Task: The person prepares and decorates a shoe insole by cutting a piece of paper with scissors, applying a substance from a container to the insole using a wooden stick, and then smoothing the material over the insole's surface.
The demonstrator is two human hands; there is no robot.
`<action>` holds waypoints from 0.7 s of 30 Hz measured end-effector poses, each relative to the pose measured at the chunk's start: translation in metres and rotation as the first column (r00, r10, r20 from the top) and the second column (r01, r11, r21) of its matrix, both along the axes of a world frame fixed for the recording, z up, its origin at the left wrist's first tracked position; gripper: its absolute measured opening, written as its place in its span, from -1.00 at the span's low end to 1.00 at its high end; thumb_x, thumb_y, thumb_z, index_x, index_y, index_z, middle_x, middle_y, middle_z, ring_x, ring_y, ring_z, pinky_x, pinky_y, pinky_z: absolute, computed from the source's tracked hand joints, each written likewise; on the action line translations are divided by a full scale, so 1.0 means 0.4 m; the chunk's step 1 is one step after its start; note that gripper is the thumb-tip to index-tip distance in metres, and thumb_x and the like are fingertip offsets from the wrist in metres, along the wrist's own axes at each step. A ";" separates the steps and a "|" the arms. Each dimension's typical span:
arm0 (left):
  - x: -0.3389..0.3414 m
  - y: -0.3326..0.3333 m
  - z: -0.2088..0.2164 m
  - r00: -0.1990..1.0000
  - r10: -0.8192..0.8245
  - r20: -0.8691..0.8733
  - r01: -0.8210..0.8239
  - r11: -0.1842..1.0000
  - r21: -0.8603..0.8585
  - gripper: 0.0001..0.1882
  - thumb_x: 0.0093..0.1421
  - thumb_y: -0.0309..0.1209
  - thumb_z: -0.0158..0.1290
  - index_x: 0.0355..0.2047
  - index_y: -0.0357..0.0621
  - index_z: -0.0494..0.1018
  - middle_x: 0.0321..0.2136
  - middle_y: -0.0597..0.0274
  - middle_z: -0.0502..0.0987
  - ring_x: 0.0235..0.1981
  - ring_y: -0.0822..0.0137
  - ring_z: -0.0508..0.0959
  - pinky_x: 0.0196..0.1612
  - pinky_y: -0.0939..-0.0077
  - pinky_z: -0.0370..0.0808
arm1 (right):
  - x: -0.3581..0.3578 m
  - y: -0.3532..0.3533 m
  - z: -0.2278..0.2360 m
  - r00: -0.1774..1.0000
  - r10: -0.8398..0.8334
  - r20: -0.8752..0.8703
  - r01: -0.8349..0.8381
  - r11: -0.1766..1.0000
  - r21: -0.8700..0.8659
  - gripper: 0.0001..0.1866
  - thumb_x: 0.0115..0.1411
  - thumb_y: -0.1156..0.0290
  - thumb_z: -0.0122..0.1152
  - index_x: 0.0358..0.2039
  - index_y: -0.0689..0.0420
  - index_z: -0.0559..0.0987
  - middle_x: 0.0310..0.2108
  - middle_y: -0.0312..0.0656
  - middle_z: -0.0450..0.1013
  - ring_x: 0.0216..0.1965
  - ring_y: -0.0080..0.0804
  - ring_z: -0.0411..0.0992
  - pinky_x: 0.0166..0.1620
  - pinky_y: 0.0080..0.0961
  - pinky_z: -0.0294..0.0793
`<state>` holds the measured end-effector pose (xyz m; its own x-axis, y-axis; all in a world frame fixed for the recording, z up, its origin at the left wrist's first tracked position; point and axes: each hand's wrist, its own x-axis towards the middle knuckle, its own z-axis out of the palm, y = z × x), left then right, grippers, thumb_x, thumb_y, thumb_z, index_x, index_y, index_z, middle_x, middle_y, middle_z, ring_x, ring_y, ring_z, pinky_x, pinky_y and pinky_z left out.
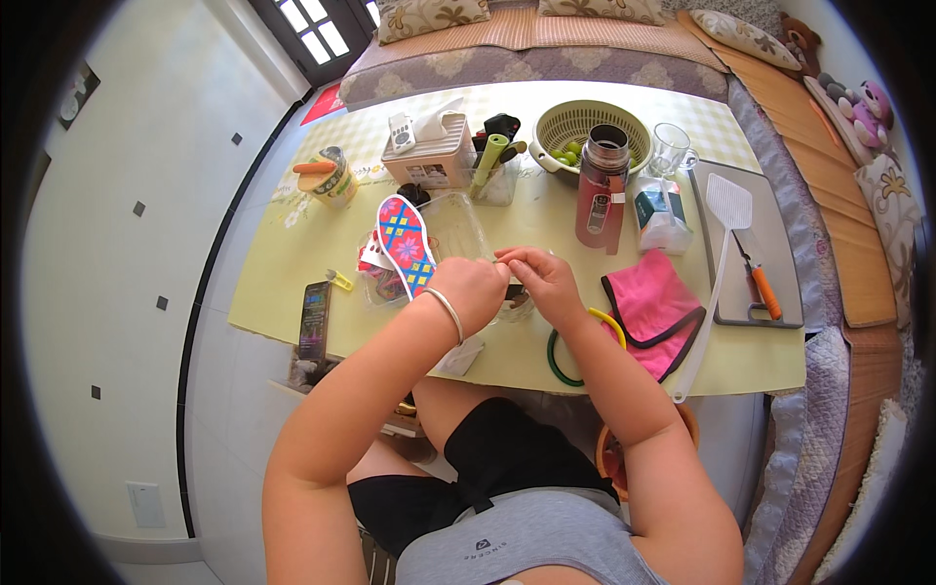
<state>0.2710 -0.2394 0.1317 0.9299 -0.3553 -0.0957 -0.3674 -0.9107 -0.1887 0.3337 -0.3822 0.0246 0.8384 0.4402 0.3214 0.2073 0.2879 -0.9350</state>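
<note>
**Head view: two hands at work on a small item above a crowded worktop**

Head view, looking down. The left hand (475, 289), a bangle (447, 310) at its wrist, and the right hand (546, 283) meet over the near edge of the yellow worktop (292, 263). Their fingers (515, 256) are pressed together around something small and thin, held between the two hands just above a clear glass dish (458, 229); what it is cannot be told at this size, though it may be a needle or a short stalk.

Risks, as judged from this layout:

- The pinched item is tiny. A slip of either grip would likely drop it into the dish or onto the lap, where it would be hard to find.
- A patterned shoe insole (405, 244) leans beside the left hand. A sideways move of that wrist could knock it over.
- A phone (314, 320) lies at the worktop's near left edge, close to the left forearm, and could be pushed off.
- A green ring (558, 363) and a pink cloth (653, 307) sit by the right forearm. Dragging the arm back could sweep them off the edge.
- The tall red bottle (601, 190) stands well behind the hands and looks safe unless reached across.
</note>
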 end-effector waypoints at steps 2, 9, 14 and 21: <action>0.002 -0.003 -0.006 0.999 0.043 0.015 -0.043 0.999 -0.007 -0.86 0.17 -0.41 -0.01 -0.32 -0.20 0.46 -0.50 0.06 0.57 -0.51 0.07 0.63 -0.45 0.25 0.55 | -0.006 -0.003 0.001 0.999 -0.025 0.033 0.026 0.999 -0.024 -0.84 0.24 0.46 0.17 -0.27 0.28 0.62 -0.12 -0.12 0.56 -0.13 -0.43 0.48 -0.02 -0.49 0.43; 0.016 -0.009 0.009 0.994 0.103 -0.049 -0.101 0.994 0.029 -0.85 0.20 -0.36 -0.02 -0.34 -0.16 0.48 -0.45 0.07 0.60 -0.47 0.11 0.64 -0.43 0.28 0.57 | -0.004 -0.007 0.008 0.996 -0.014 0.091 0.021 0.996 -0.084 -0.89 0.10 0.52 0.26 -0.34 0.25 0.62 -0.10 -0.05 0.55 -0.06 -0.28 0.49 0.03 -0.40 0.41; 0.016 0.009 0.009 1.000 0.015 -0.004 -0.015 1.000 0.000 -0.88 0.18 -0.40 0.00 -0.35 -0.15 0.49 -0.47 0.12 0.60 -0.47 0.13 0.64 -0.45 0.27 0.56 | -0.006 -0.008 0.014 0.995 -0.006 0.098 0.015 0.996 -0.092 -0.89 0.10 0.53 0.26 -0.34 0.25 0.62 -0.08 -0.07 0.54 -0.03 -0.26 0.48 0.05 -0.40 0.40; 0.003 0.018 0.026 0.992 -0.123 -0.013 0.124 0.992 0.036 -0.89 0.17 -0.42 0.00 -0.33 -0.16 0.47 -0.50 0.15 0.58 -0.50 0.14 0.64 -0.49 0.28 0.55 | -0.006 -0.005 0.007 0.997 0.005 0.073 0.001 0.996 -0.087 -0.91 0.09 0.53 0.26 -0.36 0.24 0.61 -0.08 -0.08 0.54 -0.03 -0.28 0.47 0.07 -0.41 0.38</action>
<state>0.2724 -0.2323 0.1420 0.8780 -0.4633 -0.1204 -0.4787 -0.8508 -0.2167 0.3313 -0.3842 0.0276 0.8133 0.4704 0.3424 0.2755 0.2070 -0.9387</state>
